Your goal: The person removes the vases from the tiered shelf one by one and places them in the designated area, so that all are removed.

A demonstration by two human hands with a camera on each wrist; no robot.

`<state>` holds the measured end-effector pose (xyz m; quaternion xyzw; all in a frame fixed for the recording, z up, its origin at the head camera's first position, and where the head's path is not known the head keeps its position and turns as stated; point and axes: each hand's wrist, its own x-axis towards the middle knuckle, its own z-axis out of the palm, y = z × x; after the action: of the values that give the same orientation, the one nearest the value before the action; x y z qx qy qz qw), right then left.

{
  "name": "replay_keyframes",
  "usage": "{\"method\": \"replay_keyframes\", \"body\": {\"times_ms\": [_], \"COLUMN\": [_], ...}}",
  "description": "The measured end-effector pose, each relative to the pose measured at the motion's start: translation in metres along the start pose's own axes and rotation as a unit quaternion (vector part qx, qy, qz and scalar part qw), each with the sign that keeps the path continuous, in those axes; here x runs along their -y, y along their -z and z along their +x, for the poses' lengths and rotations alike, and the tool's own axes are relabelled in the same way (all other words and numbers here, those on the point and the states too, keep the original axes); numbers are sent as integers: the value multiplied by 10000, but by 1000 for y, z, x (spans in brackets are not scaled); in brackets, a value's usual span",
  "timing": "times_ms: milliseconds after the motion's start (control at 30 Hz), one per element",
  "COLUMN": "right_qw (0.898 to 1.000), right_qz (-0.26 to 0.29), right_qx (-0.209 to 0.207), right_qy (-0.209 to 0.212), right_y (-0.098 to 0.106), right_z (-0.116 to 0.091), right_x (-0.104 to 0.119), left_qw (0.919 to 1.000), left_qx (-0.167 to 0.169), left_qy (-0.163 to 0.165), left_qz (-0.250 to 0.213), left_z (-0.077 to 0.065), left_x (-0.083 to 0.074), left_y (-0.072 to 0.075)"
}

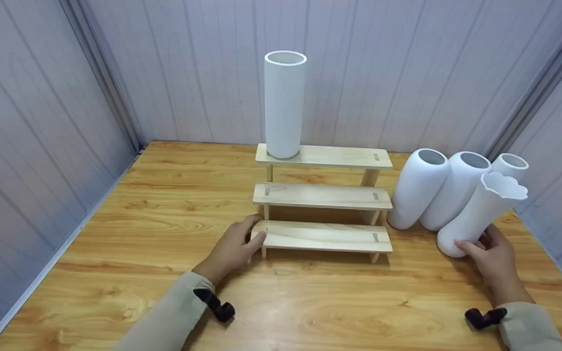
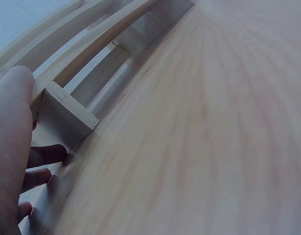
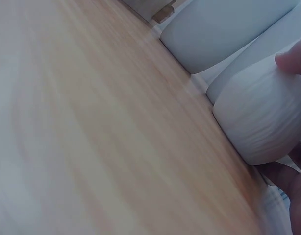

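Note:
A three-tier wooden display stand (image 1: 320, 195) stands mid-table, a tall ribbed white cylinder vase (image 1: 285, 107) upright on the left of its top tier. My left hand (image 1: 234, 243) grips the left end of the lowest tier; in the left wrist view the thumb (image 2: 15, 88) lies on the tier's edge, with fingers beside the stand's leg (image 2: 67, 115). At the right, my right hand (image 1: 498, 261) holds a white vase with a scalloped rim (image 1: 481, 212) low on its body, thumb in front. The right wrist view shows that vase's rounded base (image 3: 261, 115) close against the table, fingers partly hidden behind it.
Two smooth white vases, one (image 1: 417, 190) beside the stand and another (image 1: 459, 190) to its right, stand behind the scalloped one. A further white vase (image 1: 510, 165) is mostly hidden at the back right. Panelled walls (image 1: 203, 73) enclose the wooden table (image 1: 164, 209).

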<state>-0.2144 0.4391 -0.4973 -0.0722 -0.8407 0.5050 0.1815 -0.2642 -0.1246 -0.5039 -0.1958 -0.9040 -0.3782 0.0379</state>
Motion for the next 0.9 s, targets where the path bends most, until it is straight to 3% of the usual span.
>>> {"method": "replay_keyframes", "body": {"times_ms": [500,900], "right_qw": [9997,9992], "right_qz": [-116,-310], "right_qx": [-68,-246], "right_qy": [-186,-76], "right_y": [2,1], "right_z": [2,4], "right_x": [1,-1], "left_qw": [9998,9999], "left_qx": [-27,55], "left_qy": [169,-76], "left_qz": [35,-134], "left_z": [-1,0], "left_x": [-2,-1], "left_y": [0,1]}}
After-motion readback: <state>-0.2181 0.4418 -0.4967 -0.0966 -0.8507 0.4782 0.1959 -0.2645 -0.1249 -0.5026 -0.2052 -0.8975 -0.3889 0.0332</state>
